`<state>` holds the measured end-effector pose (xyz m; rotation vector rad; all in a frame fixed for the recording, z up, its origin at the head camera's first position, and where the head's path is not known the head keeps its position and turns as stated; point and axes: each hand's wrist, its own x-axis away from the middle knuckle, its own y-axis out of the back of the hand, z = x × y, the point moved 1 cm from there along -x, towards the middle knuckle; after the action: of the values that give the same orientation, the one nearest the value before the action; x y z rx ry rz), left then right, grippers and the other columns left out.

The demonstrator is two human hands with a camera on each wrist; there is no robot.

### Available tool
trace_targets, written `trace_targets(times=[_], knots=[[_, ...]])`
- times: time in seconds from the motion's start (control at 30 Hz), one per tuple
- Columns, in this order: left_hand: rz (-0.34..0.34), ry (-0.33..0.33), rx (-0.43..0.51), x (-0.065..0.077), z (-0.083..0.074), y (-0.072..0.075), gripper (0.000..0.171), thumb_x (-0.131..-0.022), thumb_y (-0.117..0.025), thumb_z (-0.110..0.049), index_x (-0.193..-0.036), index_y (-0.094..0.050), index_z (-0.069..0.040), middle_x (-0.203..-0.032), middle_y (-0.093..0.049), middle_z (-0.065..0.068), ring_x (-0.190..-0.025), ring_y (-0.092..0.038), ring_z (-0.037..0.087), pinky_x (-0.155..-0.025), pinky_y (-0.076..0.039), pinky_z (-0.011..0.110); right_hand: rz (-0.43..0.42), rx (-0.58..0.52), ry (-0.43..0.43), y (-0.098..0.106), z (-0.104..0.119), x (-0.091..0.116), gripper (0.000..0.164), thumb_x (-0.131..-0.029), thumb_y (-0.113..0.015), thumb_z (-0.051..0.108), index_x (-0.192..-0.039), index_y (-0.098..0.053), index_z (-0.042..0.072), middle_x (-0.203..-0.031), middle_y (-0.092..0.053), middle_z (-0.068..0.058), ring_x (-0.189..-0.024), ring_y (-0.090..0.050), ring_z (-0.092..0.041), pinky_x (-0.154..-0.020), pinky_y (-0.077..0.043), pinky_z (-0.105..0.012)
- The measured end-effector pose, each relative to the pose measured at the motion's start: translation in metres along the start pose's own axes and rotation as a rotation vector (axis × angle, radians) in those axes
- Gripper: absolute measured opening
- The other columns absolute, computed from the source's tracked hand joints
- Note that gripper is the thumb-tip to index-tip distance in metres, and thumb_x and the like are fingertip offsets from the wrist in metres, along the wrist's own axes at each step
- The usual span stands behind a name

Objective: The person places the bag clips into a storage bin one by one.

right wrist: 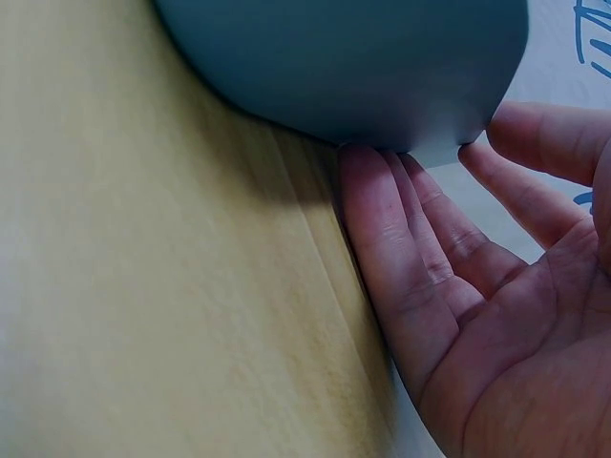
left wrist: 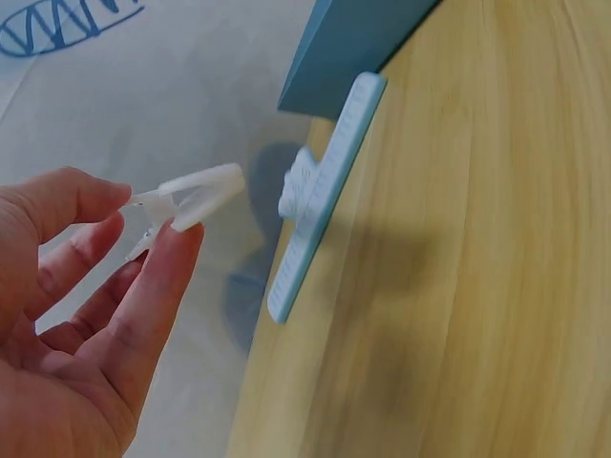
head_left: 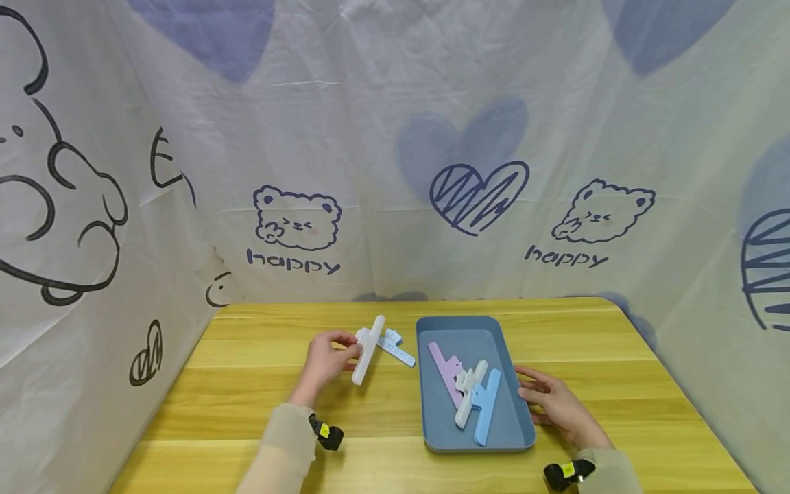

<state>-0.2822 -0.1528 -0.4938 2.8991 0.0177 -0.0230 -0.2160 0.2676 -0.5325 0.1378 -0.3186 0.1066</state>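
My left hand (head_left: 330, 358) pinches a white bag clip (head_left: 368, 351) by its handles between thumb and fingers. In the left wrist view the clip (left wrist: 200, 196) is held above the table, its long jaws pointing away from the palm. Just beyond lies a light blue bag clip (head_left: 397, 350) on the table, ruler-like marks along its bar. My right hand (head_left: 555, 405) touches the right side wall of a blue-grey tray (head_left: 430, 429), fingers extended. Inside the tray lie a purple clip (head_left: 441, 367), a white clip (head_left: 464, 410) and a blue clip (head_left: 487, 412), partly overlapping.
The wooden table (head_left: 247, 384) carries everything. A white printed cloth (head_left: 370, 240) hangs behind its far edge and along both sides. The light blue clip lies close to the tray's left wall. Each wrist wears a small black camera.
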Motion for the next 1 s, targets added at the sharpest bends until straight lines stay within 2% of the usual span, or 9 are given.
trace_targets(times=[0.33, 0.57, 0.63, 0.83, 0.87, 1.0], knots=[[0.075, -0.029, 0.031, 0.004, -0.01, -0.022, 0.007, -0.086, -0.069, 0.002, -0.09, -0.066, 0.007, -0.09, -0.058, 0.016, -0.077, -0.069, 0.024, -0.066, -0.059, 0.044, -0.006, 0.006, -0.004, -0.001, 0.001, 0.001, 0.054, -0.1, -0.057, 0.011, -0.15, -0.038, 0.005, -0.139, -0.046, -0.029, -0.106, -0.062, -0.028, -0.078, -0.056, -0.044], [0.126, -0.047, 0.052, 0.007, -0.014, -0.036, 0.007, -0.086, -0.069, 0.002, -0.091, -0.066, 0.006, -0.09, -0.058, 0.014, -0.076, -0.069, 0.023, -0.065, -0.059, 0.046, -0.03, 0.024, 0.022, -0.003, 0.003, 0.001, 0.052, -0.099, -0.057, 0.007, -0.148, -0.041, 0.003, -0.13, -0.053, -0.027, -0.102, -0.063, -0.029, -0.076, -0.057, -0.044], [0.142, -0.057, 0.045, 0.012, -0.02, -0.037, 0.008, -0.087, -0.068, 0.001, -0.093, -0.065, 0.007, -0.09, -0.058, 0.015, -0.076, -0.069, 0.025, -0.066, -0.059, 0.046, -0.033, 0.038, 0.036, -0.004, 0.004, 0.002, 0.051, -0.099, -0.056, 0.005, -0.148, -0.04, 0.001, -0.126, -0.055, -0.026, -0.099, -0.063, -0.029, -0.075, -0.057, -0.044], [0.168, -0.074, 0.017, 0.015, -0.022, -0.045, 0.018, -0.089, -0.069, -0.001, -0.105, -0.065, 0.005, -0.091, -0.055, 0.015, -0.077, -0.069, 0.026, -0.064, -0.059, 0.045, -0.046, 0.056, 0.054, -0.007, 0.005, 0.001, 0.05, -0.099, -0.053, 0.002, -0.146, -0.04, -0.001, -0.12, -0.056, -0.025, -0.093, -0.064, -0.029, -0.073, -0.057, -0.045], [0.168, -0.076, 0.015, 0.012, -0.018, -0.048, 0.02, -0.088, -0.07, -0.002, -0.107, -0.066, 0.004, -0.092, -0.054, 0.014, -0.076, -0.069, 0.023, -0.063, -0.059, 0.042, -0.046, 0.062, 0.056, -0.007, 0.005, 0.002, 0.049, -0.098, -0.053, 0.002, -0.146, -0.04, -0.001, -0.119, -0.056, -0.025, -0.092, -0.063, -0.029, -0.072, -0.057, -0.045], [0.174, -0.082, 0.0, 0.015, -0.021, -0.058, 0.024, -0.088, -0.07, -0.002, -0.112, -0.066, 0.001, -0.091, -0.053, 0.014, -0.073, -0.068, 0.021, -0.06, -0.059, 0.038, -0.044, 0.067, 0.055, -0.01, 0.005, 0.003, 0.05, -0.097, -0.054, 0.001, -0.145, -0.042, -0.001, -0.117, -0.058, -0.024, -0.09, -0.064, -0.029, -0.071, -0.058, -0.045]])
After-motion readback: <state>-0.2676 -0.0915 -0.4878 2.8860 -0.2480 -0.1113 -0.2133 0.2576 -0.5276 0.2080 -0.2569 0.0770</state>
